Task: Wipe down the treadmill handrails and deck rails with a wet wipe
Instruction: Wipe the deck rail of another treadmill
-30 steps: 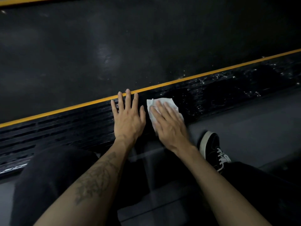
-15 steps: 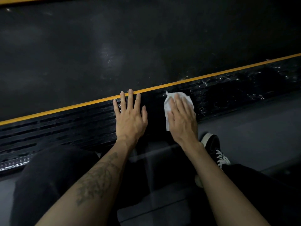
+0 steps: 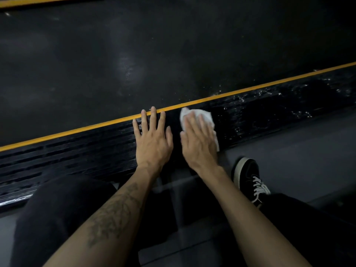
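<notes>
Mid deck-rail wipe: my right hand presses the crumpled white wet wipe flat-fingered on the ribbed black deck rail at frame centre, left hand braced flat and empty beside it, dry stretch lower left probably next.

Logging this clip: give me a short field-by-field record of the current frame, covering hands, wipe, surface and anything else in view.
setting: treadmill, seen from above by a crouching person
left hand: flat, fingers spread, resting on the deck rail
right hand: flat, pressing the wet wipe onto the same rail
wipe: white, crumpled, mostly under the palm
rail state: wet sheen and droplets to the right of the wipe
yellow stripe: borders rail and belt
other: black shoe with white laces on the floor
</notes>
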`<state>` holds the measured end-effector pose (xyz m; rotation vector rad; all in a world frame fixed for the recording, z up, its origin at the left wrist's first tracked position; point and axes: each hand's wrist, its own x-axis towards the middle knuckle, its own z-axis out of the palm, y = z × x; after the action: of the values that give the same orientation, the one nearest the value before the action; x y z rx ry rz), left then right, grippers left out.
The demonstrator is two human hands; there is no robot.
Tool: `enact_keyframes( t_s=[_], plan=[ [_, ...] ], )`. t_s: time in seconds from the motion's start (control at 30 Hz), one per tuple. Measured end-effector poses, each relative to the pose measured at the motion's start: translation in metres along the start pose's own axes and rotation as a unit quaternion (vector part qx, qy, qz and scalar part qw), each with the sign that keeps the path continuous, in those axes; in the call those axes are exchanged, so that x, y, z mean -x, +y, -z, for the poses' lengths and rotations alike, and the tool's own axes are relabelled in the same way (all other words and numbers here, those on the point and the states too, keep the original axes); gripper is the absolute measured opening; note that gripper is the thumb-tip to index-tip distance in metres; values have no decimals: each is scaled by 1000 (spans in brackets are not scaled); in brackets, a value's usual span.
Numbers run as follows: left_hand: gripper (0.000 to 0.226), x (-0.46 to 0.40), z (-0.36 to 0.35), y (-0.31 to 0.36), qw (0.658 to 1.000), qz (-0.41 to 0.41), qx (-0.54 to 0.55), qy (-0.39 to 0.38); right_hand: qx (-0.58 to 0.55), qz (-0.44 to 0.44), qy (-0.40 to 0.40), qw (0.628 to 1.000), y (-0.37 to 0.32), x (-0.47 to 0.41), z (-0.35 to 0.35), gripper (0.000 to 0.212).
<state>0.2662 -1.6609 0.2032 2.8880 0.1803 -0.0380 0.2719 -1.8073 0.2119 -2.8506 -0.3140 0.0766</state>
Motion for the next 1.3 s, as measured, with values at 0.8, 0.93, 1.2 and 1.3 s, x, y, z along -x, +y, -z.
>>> enact_keyframes(
  t_s=[0.8, 0.93, 1.2, 1.3],
  plan=[
    [57, 0, -2, 1, 1000, 1, -5, 11, 19, 74, -17, 997, 10, -18, 1, 56],
    [57, -1, -1, 1, 1000, 0, -10, 13, 34, 7, 2, 999, 34, -32, 10, 53],
    [58, -2, -1, 2, 1000, 2, -9, 7, 60, 100, -42, 992, 20, -41, 7, 56],
    [57, -2, -2, 2, 1000, 0, -8, 12, 62, 12, -10, 998, 41, -52, 18, 56]
  ],
)
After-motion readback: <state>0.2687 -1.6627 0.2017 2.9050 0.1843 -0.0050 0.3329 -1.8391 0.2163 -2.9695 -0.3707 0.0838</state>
